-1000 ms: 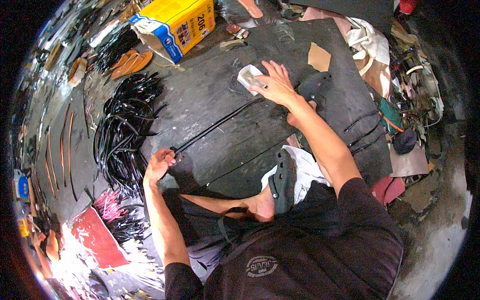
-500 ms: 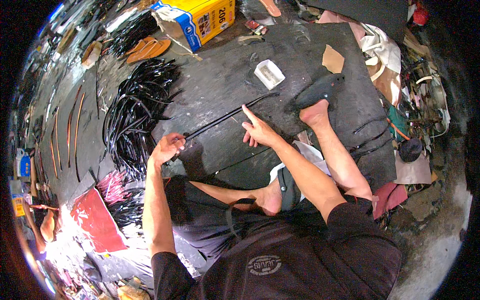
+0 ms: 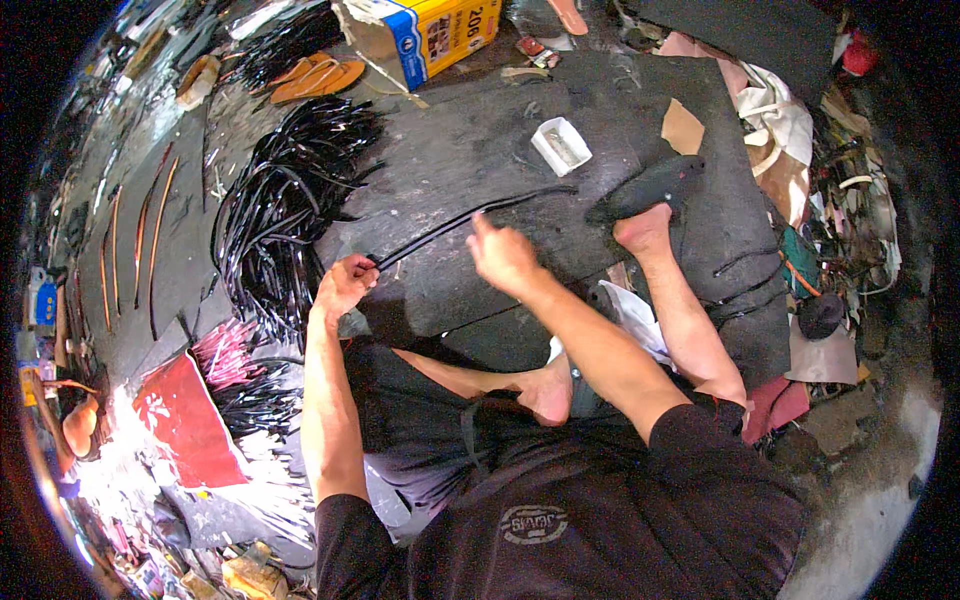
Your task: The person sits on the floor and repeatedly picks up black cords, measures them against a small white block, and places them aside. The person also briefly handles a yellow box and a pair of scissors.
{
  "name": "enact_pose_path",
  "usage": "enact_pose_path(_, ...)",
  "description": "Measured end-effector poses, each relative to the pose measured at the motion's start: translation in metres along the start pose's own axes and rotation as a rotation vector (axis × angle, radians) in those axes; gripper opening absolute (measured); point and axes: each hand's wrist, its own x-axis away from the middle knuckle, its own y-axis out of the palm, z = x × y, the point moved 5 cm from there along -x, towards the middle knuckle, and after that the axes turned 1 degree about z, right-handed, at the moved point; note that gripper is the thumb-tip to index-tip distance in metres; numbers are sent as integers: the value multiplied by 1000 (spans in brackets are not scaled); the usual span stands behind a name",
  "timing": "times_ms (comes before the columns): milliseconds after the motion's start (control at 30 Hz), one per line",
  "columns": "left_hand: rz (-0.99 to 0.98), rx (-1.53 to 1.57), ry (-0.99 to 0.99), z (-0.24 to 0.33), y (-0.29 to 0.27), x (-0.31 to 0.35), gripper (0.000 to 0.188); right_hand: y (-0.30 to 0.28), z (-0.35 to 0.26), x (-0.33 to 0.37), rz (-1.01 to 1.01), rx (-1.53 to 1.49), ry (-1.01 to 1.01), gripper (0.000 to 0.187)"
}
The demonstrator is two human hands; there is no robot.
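My left hand (image 3: pixel 347 286) is pinched shut around the near end of a pair of thin black straps (image 3: pixel 440 231). The straps stretch away to the right over the dark work surface, side by side, and their far end lies near a black shoe-shaped form (image 3: pixel 648 188). My right hand (image 3: pixel 503 257) is just below the middle of the straps, slightly blurred, its index finger reaching out toward them and nothing visible in it. Whether that fingertip touches the straps I cannot tell. A large heap of shiny black strips (image 3: pixel 285 215) lies beyond my left hand.
Near the far edge stand a yellow and blue box (image 3: pixel 455 38) and a small white tray (image 3: pixel 562 147). Orange sandals (image 3: pixel 318 79) lie far left; a tan scrap (image 3: pixel 682 128) lies right of the tray. My bare foot (image 3: pixel 643 230) rests against the black form. A red sheet (image 3: pixel 190 420) is at left.
My right hand has drawn back a little toward me and to the left along the straps, its fingers more bunched. My left hand keeps its hold. The whole view has shifted slightly.
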Motion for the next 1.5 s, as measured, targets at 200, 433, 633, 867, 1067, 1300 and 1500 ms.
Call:
enact_pose_path(200,-40,95,16,17,10,-11,26,-125,103,-35,527,137,-51,59)
enact_pose_path(433,-29,102,-31,20,2,1,27,-131,145,-78,190,320,-83,76)
enact_pose_path(633,-46,106,18,12,0,-1,27,-148,142,-76,282,302,-244,58)
enact_pose_path(867,-49,142,29,9,0,-1,23,-109,74,-28,373,-343,-284,21)
enact_pose_path(1067,-58,125,-24,13,1,-1,23,9,-9,27,-499,-811,97,66)
enact_pose_path(1300,243,-81,40,7,-24,17,23,64,-105,23,-451,-322,-193,69)
enact_pose_path(1500,486,-28,80,-7,-52,36,21,74,-126,25,-414,-85,-343,69)
